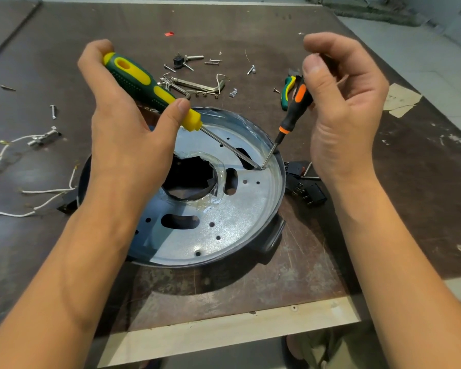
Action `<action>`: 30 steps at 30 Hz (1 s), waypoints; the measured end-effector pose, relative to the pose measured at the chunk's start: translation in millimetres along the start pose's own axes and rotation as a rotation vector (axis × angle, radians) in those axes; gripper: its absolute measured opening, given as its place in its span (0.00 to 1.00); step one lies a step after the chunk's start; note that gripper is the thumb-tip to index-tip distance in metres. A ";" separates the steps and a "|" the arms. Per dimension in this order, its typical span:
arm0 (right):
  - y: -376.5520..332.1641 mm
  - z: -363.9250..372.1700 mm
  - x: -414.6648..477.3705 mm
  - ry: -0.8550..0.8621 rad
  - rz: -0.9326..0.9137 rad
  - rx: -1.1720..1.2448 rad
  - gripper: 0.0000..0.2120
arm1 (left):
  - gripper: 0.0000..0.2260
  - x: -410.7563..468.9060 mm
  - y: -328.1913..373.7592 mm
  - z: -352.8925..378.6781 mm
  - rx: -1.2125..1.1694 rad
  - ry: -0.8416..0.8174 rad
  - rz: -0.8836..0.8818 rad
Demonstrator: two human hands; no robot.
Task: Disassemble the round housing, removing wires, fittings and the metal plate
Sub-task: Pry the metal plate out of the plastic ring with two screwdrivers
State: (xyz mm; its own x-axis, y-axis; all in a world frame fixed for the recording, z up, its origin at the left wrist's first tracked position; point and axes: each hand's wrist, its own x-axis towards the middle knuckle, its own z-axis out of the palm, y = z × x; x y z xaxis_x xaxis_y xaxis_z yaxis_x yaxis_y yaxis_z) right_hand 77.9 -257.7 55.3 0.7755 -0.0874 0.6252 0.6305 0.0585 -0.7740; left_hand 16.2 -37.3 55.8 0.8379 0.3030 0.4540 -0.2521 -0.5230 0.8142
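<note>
A scuffed dark brown board worktop (250,283) carries everything. At its middle lies the round black plastic housing (273,237), open side up, with the silvery galvanised metal plate (240,217) seated inside it; the plate has a large ragged central hole edged with clear tape, plus slots and small round holes.

The left hand (123,129) is above the housing's far left part, fingers and thumb wrapped round a big green and yellow handled screwdriver (141,81). The right hand (343,107) is over the housing's right edge, pinching a slimmer black and orange handled screwdriver (294,113). Both blades slant down and meet at the plate's right rim, by the housing wall.

Loose white wires (45,191) trail over the worktop to the left. Small black fittings (308,193) sit just beside the housing on the right. Farther off lie bent steel hex keys (197,86), green and yellow handled pliers (288,89) and scattered screws (213,61)
</note>
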 end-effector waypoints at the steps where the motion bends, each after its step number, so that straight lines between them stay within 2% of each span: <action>1: 1.2 -1.0 0.6 -0.003 0.003 0.008 0.10 | 0.33 0.0 0.4 -0.1 0.006 0.001 0.001; 7: 2.5 -3.5 -0.3 0.017 0.079 0.113 0.13 | 0.34 0.6 -0.9 0.0 -0.003 0.001 -0.020; 15: 0.5 -1.2 0.1 0.022 -0.002 -0.023 0.10 | 0.34 1.1 -3.6 1.5 -0.009 0.011 -0.017; 20: 1.2 -3.7 0.5 0.015 0.050 0.052 0.14 | 0.34 1.1 -4.8 1.2 -0.001 0.024 -0.014; 25: 0.3 -5.1 -0.5 0.024 0.120 0.139 0.12 | 0.34 0.7 -4.9 1.8 -0.009 0.013 -0.017; 30: 0.3 1.0 0.3 0.019 0.054 0.055 0.10 | 0.34 1.8 -4.5 0.6 -0.015 0.012 -0.014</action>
State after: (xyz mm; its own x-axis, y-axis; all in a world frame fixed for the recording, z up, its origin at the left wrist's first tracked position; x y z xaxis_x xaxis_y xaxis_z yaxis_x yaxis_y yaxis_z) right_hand 78.3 -256.7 55.4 0.8081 -0.1013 0.5802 0.5889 0.1182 -0.7995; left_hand 19.2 -35.0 52.7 0.8356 0.3194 0.4470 -0.2481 -0.5065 0.8258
